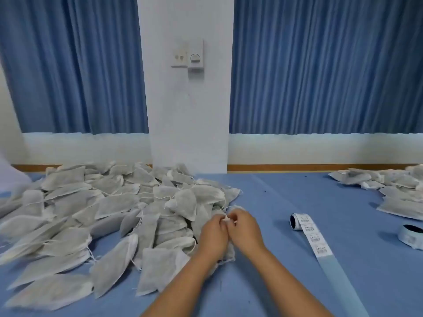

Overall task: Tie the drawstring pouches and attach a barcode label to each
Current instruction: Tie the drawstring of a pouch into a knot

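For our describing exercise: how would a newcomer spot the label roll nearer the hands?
On the blue table, look right of the right hand. The label roll stands on edge; unlike the other roll farther right, a long barcode strip trails from it.

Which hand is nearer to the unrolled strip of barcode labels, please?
Right. Both hands hold one pouch; the right hand is just left of the label strip, the left hand farther left.

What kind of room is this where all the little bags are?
Probably a small packing workroom. A heap of grey drawstring pouches lies on a blue-covered table, a roll of barcode labels lies partly unrolled, and the left hand and right hand pinch one pouch at its neck.
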Demonstrator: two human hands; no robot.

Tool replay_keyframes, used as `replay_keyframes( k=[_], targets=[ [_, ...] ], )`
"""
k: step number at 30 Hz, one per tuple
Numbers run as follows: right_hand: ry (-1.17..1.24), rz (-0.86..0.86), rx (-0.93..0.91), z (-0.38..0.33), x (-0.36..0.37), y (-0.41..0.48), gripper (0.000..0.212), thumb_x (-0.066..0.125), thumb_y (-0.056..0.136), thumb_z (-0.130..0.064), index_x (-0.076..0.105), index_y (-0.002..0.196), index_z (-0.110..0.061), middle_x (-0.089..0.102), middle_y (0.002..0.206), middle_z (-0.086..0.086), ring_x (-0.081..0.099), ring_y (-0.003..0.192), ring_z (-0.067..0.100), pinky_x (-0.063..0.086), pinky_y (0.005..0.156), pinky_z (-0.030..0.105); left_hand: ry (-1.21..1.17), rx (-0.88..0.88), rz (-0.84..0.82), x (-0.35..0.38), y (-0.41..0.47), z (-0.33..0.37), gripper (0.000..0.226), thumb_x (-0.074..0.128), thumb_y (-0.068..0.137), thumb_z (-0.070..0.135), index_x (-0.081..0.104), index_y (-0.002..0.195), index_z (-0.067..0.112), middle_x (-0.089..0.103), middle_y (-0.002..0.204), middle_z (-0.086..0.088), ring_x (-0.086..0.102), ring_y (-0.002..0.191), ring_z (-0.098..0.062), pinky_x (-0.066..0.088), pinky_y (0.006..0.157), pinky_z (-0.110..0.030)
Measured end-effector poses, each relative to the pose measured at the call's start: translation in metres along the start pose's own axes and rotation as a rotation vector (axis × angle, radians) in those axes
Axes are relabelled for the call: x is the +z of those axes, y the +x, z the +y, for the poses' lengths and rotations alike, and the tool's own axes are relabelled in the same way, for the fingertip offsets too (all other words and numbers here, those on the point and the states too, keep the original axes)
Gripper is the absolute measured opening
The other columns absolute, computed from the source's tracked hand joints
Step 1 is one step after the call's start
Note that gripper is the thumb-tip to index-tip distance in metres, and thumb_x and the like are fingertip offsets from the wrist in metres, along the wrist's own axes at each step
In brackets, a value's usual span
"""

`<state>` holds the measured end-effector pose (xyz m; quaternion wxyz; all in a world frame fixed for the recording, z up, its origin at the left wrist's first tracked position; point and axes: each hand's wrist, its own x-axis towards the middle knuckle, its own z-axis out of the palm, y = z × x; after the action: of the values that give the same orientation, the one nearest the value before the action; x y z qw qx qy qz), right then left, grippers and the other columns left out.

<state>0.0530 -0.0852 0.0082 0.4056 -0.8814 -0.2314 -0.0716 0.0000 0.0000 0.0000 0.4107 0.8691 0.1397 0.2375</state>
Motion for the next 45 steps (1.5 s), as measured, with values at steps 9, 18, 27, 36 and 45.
replay_keyframes(
  k=[9,18,27,36,45],
  targets=[
    [0.053,0.061,0.107,0.055,0.039,0.028,0.028,0.055,0.096,-0.03,0.07,0.084,-0.01,0.07,0.078,0.0,0.063,0.08,0.02,0.05,0.073,0.031,0.162,0.183,0.107,0.025,0.006,-0.059,0.032,0.05,0.093,0.006,0.06,0.124,0.009,0.06,0.11,-0.006,0.056,0.103,-0.022,0.039,0.089,-0.023],
    [0.617,0.054,0.179,0.071,0.036,0.04,0.028,0.051,0.097,-0.015,0.072,0.079,-0.016,0.072,0.083,-0.008,0.066,0.085,0.01,0.05,0.078,0.02,0.435,0.233,0.093,0.017,0.039,-0.079,0.036,0.046,0.097,0.018,0.059,0.131,0.016,0.057,0.131,0.002,0.048,0.122,-0.016,0.031,0.106,-0.022],
    [1.041,0.112,0.272,0.062,-0.009,0.048,0.019,0.045,0.09,-0.009,0.049,0.071,-0.01,0.038,0.05,0.003,0.037,0.043,0.016,0.052,0.054,0.029,0.218,0.309,0.154,0.009,0.036,-0.081,0.023,0.056,0.096,0.007,0.071,0.113,0.008,0.068,0.114,-0.001,0.061,0.107,-0.019,0.042,0.095,-0.023],
    [0.295,-0.485,-0.039,0.029,-0.019,0.02,0.033,0.052,0.089,-0.012,0.063,0.06,-0.023,0.053,0.045,-0.019,0.046,0.043,-0.005,0.033,0.045,0.009,-0.172,0.425,-0.129,0.005,0.007,-0.032,0.049,0.041,0.086,0.009,0.062,0.126,0.026,0.058,0.119,0.035,0.053,0.114,0.011,0.038,0.112,-0.032],
    [0.397,-0.351,-0.171,0.036,-0.036,0.017,0.022,0.06,0.091,-0.016,0.075,0.075,-0.023,0.041,0.05,-0.003,0.031,0.051,0.011,0.033,0.053,0.018,-0.195,0.271,-0.139,-0.001,0.0,-0.031,0.017,0.055,0.098,0.024,0.062,0.084,0.03,0.069,0.076,0.012,0.062,0.079,-0.003,0.025,0.114,-0.025]
  ],
)
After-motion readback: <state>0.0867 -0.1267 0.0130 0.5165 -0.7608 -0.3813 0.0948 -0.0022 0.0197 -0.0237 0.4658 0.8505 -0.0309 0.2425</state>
